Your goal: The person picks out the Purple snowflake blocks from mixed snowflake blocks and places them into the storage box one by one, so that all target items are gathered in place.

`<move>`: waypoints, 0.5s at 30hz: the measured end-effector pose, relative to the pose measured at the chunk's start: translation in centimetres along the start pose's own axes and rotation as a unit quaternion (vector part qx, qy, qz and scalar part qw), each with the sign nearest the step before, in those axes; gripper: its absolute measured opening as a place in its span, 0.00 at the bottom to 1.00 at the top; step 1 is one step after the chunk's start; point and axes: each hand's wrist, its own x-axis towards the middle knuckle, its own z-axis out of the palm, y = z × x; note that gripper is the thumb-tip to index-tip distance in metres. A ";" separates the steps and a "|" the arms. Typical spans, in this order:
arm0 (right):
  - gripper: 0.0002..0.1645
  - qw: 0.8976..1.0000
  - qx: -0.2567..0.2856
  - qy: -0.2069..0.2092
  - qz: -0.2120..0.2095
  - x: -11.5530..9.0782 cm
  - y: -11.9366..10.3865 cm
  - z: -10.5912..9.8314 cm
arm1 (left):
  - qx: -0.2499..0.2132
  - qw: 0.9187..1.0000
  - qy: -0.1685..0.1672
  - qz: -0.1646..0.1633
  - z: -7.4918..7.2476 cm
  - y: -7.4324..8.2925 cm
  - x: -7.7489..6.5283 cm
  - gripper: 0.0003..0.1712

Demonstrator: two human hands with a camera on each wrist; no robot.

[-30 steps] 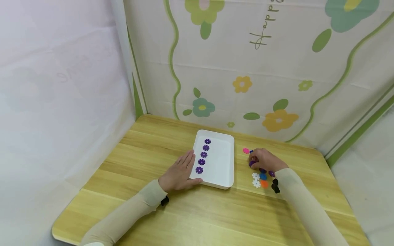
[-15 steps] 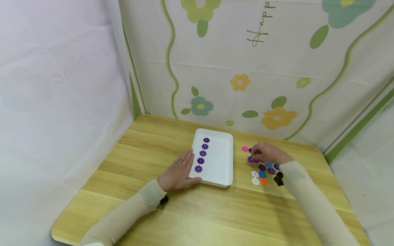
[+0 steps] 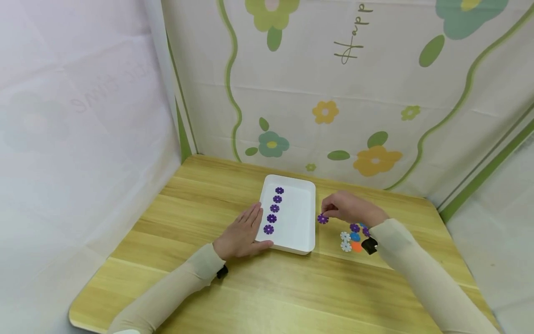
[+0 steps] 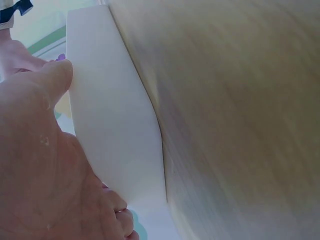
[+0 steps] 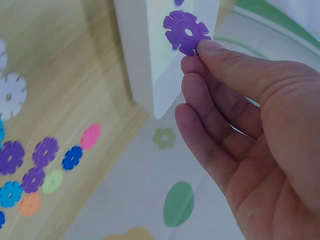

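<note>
My right hand (image 3: 348, 207) pinches a purple notched plastic snowflake disc (image 5: 188, 32) between thumb and fingertips, just right of the white tray (image 3: 297, 249). The disc has a small hole in its centre. My left hand (image 3: 239, 234) rests along the tray's left rim with fingers straight and thumb over the near edge; the left wrist view shows the thumb (image 4: 57, 80) at the rim. Inside the tray, a column of several purple discs (image 3: 274, 208) runs along the left side.
Right of the tray lie loose discs: white (image 3: 346, 246), orange (image 3: 356, 247), blue (image 3: 354, 237) and purple (image 5: 45, 151), plus pink (image 5: 90, 137) and pale green (image 5: 53, 181). My right forearm hides some in the head view. A printed curtain (image 3: 292, 93) hangs behind the wooden table (image 3: 271, 297).
My right hand has picked a purple disc from the loose group and carried it left toward the tray. The left hand has stayed on the tray's rim.
</note>
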 end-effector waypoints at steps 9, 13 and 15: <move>0.06 0.998 0.001 -0.009 -0.059 2.6 -2.1 1.9 | 0.003 1.000 0.003 0.000 -0.1 0.1 0.1 0.60; 0.06 0.999 0.011 -0.032 -0.036 4.1 -2.3 3.3 | 0.003 1.000 -0.003 -0.006 -0.3 0.2 0.0 0.61; 0.06 0.999 0.017 -0.041 -0.024 4.7 -2.4 3.9 | 0.007 1.000 -0.008 -0.009 -0.4 0.2 -0.1 0.61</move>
